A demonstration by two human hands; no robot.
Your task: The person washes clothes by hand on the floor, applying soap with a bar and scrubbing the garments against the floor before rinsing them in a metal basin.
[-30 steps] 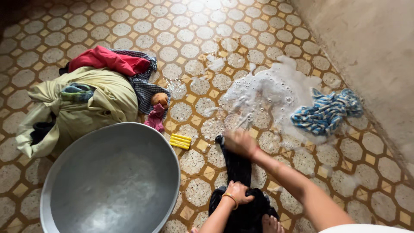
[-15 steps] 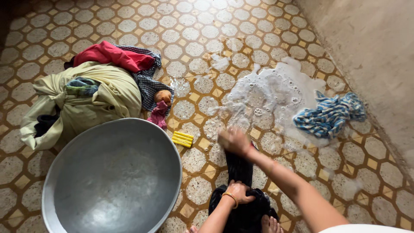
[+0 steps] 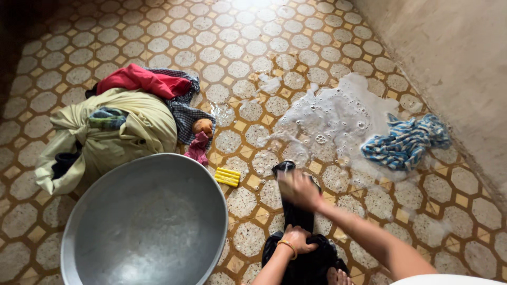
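A black garment (image 3: 297, 216) is stretched lengthwise on the tiled floor (image 3: 158, 42), at the bottom centre of the head view. Its near end is pinned under the left hand (image 3: 297, 238), whose grip is closed, the fingers bunched into the cloth; a bangle is worn on that wrist. The right hand (image 3: 297, 189) is pressed on the far part of the garment, but it is blurred, so it cannot be told how far its grip is closed or whether something is held inside it. Only the far tip of the garment is seen beyond that hand; its lower edge is cut off by the frame, beside toes that are partly seen.

A patch of soapy foam (image 3: 338, 121) is spread on the floor just beyond, touching a blue and white striped cloth (image 3: 406, 142) near the wall (image 3: 454, 68). A yellow ridged bar (image 3: 227, 177) lies between the garment and a large metal basin (image 3: 148, 227), which is cropped at the bottom. Behind the basin a pile of clothes (image 3: 121, 124) is heaped; a small orange-brown item at its edge cannot be identified.
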